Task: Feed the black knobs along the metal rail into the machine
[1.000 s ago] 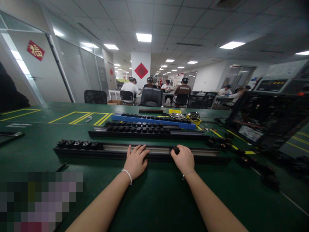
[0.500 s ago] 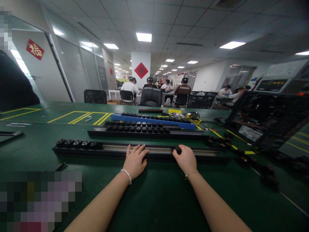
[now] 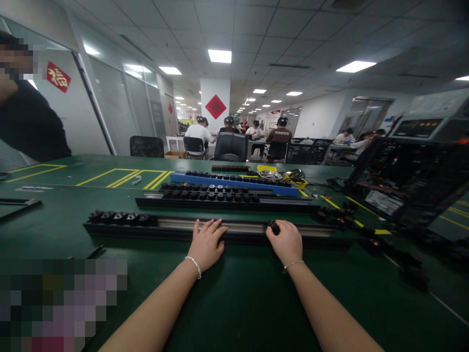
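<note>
A long black channel rail (image 3: pixel 242 235) lies across the green table in front of me. Several round black socket modules (image 3: pixel 119 218) sit in a row at its left end. My left hand (image 3: pixel 207 243) rests on the rail's middle with fingers spread, holding nothing. Farther right, my right hand (image 3: pixel 287 240) grips one black socket module (image 3: pixel 273 227) between thumb and fingers at the rail's channel. The fingers partly cover this module, so I cannot tell whether it is seated in the channel.
Behind stand another black rail (image 3: pixel 220 201) and a blue rail (image 3: pixel 176 179), both carrying modules. A yellow tray (image 3: pixel 301 184) with cables is beyond. Loose black parts (image 3: pixel 337 215) and an open machine housing (image 3: pixel 384 181) are at right. A person (image 3: pixel 32 112) is at far left.
The view has shifted slightly, so the table's things appear a little farther right. Both hands keep their places on the rail. The person at far left shows more.
</note>
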Demonstrator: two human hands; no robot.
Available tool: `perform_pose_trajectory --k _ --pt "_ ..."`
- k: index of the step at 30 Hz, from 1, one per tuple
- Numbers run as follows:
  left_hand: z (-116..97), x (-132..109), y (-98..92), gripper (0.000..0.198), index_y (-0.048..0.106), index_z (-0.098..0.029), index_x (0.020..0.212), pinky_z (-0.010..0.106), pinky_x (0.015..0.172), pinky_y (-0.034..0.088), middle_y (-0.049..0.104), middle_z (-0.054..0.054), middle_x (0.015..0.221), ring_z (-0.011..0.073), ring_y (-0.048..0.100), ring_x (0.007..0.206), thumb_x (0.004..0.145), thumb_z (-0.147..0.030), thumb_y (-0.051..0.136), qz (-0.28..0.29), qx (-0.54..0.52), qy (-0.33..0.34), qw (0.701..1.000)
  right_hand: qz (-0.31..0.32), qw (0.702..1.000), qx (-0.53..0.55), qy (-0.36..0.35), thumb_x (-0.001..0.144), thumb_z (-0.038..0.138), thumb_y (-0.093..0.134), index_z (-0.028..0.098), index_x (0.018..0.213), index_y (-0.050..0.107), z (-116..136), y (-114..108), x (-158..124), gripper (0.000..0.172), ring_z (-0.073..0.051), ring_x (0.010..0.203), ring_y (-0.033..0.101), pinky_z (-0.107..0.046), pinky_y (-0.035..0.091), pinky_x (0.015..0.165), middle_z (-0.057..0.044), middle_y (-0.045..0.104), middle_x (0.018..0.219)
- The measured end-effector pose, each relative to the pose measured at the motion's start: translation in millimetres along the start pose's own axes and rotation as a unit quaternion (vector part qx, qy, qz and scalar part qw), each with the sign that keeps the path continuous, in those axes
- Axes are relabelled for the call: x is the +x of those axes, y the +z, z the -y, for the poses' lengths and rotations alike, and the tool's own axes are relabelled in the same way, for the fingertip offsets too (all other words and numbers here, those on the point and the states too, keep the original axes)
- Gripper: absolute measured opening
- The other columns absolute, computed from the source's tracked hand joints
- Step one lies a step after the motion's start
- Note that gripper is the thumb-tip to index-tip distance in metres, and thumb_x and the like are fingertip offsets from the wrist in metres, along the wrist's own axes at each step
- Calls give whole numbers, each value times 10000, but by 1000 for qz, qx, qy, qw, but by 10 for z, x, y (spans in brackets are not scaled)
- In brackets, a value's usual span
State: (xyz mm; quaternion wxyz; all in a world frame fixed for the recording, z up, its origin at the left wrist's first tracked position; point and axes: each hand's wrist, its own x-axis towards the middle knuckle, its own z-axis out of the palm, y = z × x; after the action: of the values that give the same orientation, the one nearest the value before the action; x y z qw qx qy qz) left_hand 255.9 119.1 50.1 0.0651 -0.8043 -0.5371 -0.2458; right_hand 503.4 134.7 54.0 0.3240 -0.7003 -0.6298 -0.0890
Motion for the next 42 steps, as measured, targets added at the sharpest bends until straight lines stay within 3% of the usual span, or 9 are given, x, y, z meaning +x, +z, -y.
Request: perform_pose_trajectory --k 42 --pt "9 -4 6 381 557 -325 1147 589 1081 107 510 10 1330 253 415 1244 777 -256 499 -4 1 0 1000 -28 998 -27 49 750 341 452 145 915 662 -156 -71 38 332 -242 1039 509 -358 345 916 -105 654 993"
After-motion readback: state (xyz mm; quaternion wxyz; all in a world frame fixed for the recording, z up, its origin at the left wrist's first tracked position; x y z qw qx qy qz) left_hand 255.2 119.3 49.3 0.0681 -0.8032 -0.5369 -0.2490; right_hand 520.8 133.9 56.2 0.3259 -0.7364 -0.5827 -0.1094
